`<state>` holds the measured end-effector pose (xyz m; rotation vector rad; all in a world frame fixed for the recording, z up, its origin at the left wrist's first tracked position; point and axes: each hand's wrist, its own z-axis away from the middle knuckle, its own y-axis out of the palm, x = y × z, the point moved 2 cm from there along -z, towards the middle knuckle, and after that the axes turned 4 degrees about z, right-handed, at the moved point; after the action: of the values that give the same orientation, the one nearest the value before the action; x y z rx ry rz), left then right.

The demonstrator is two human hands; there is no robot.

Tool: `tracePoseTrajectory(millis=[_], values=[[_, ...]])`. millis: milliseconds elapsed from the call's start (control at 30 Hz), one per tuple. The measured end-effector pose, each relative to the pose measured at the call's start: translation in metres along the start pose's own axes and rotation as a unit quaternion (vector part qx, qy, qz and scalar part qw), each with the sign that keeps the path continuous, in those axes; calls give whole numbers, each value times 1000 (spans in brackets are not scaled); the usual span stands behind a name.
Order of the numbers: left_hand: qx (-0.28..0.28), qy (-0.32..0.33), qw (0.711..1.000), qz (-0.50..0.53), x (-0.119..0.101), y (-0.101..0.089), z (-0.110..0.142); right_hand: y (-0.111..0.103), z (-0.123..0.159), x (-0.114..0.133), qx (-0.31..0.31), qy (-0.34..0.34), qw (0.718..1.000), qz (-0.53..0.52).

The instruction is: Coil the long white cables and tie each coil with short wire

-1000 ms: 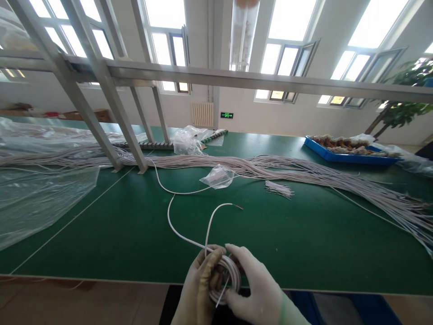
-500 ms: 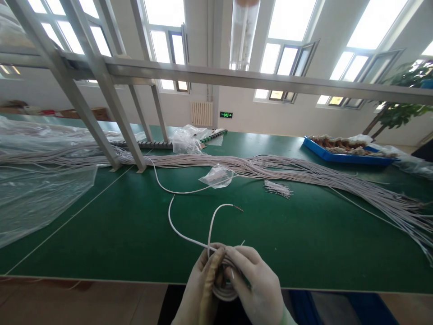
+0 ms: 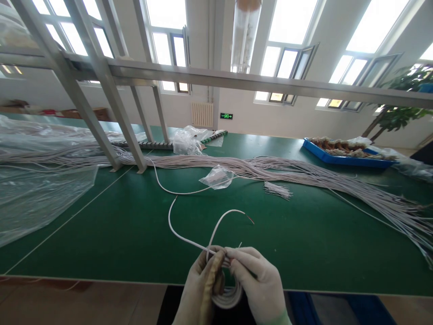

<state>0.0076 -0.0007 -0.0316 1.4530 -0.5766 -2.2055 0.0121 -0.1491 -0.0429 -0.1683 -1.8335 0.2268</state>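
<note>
Both my gloved hands meet at the near edge of the green table (image 3: 304, 243). My left hand (image 3: 201, 291) grips a small coil of white wire (image 3: 229, 298), thumb pressed on its top. My right hand (image 3: 262, 284) pinches the same coil from the right, fingertips at the top where the strands cross. Two free ends leave the coil: one white wire tail (image 3: 174, 221) curves left and back across the table, and a shorter wire end (image 3: 237, 212) arcs up to the right, finishing in a bare reddish tip.
A long bundle of white wires (image 3: 304, 174) runs across the table. A small clear bag (image 3: 218, 177), short cut pieces (image 3: 279, 189), large plastic sheeting (image 3: 37, 194), a metal frame (image 3: 111, 104) and a blue tray (image 3: 341, 158) lie around it.
The short free end has swung right and lower. My right hand's fingers have shifted from the coil's side to its top, pinching the strands there. The coil sits lower between my hands.
</note>
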Motion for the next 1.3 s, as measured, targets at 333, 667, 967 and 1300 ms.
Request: tracePoseTrajectory(millis=[333,667,967,1300], values=[[-11,5,998,54,10,-3,-4,9,-7,1,-29,118,978,-170],[-35,38,999,12,20,-8,-14,3,-22,2,9,174,971,-164],[5,-23,998,60,5,-6,5,-31,-33,7,0,76,995,-63],[41,-43,994,91,6,-8,6,-18,-17,17,88,-160,981,70]])
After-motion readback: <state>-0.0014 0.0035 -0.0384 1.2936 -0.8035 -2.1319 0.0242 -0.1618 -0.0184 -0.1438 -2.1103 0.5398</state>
